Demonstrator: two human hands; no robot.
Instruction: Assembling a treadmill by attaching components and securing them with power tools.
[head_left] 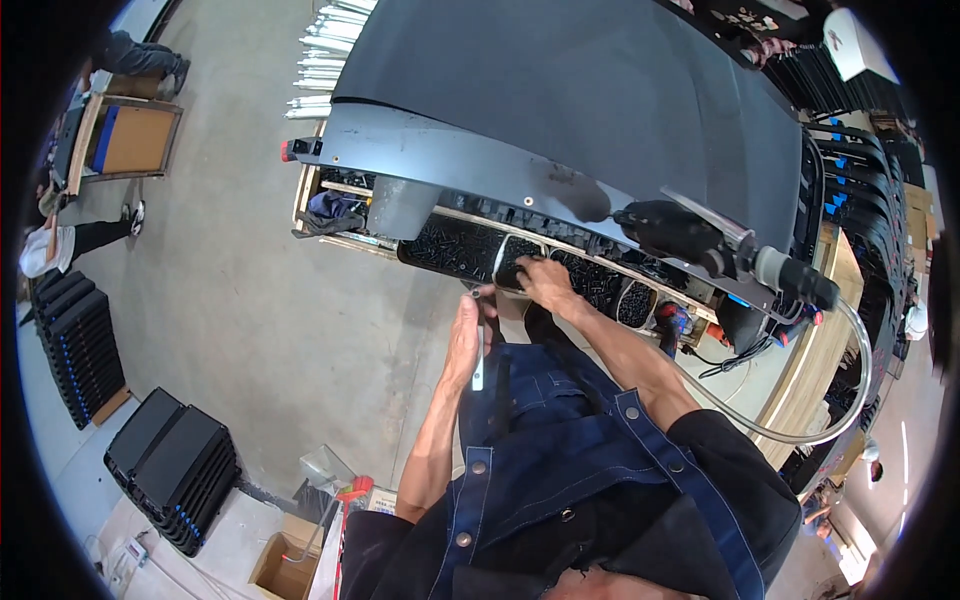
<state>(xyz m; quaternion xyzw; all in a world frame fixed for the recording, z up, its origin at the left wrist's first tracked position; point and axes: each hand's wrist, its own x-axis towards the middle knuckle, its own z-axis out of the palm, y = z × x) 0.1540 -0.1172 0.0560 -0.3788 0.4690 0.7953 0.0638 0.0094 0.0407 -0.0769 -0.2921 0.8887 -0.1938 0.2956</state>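
Evidently, in the head view, you are partway through a pick-up step. Your left hand [464, 338] grasps a slim silvery bar [478, 365], held upright just left of your apron front, beneath the long fastener tray [440, 272], so that piece is already in hand. Your right hand [548, 282] reaches to a small pale-rimmed bin [498, 258] of dark bits; its fingers are curled at the contents, but you cannot tell from here whether they pinch anything. Picking therefore looks unfinished, and nothing visible is joined to the bar. Above the bins, the big dark panel [520, 90] spans the bench, and the power tool [665, 230] lies over it, away from both hands. How much remains beyond this cannot be told.
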